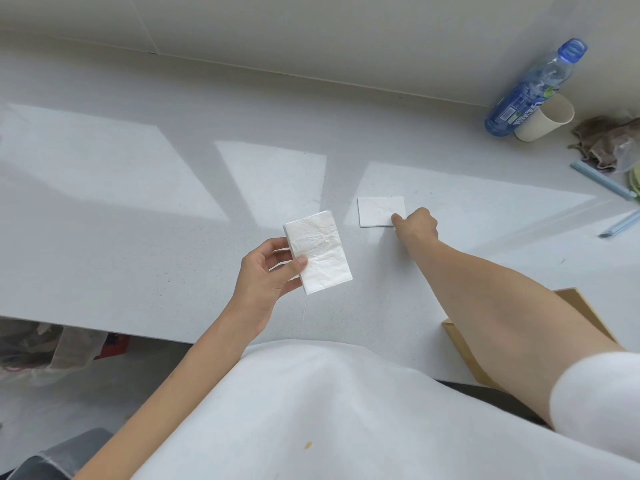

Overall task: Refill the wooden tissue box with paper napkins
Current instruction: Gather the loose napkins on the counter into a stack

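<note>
Upper garment: white, plain fabric, short-sleeved; fills the lower centre of the head view.
Right sleeve [595, 393]: white, ends above the elbow with a rounded, smooth hem.
Garment marking: one small yellowish-brown spot [307, 445] on the front, low centre.
Forearms: bare on both sides, from elbow to wrist.
Left hand [266, 275]: bare; no ring, watch or band visible.
Right hand [417, 225]: bare; no ring, watch or band visible at the wrist.
Lower garment [65, 455]: grey, denim-like cloth with a frayed pale edge, at lower left corner.
</note>
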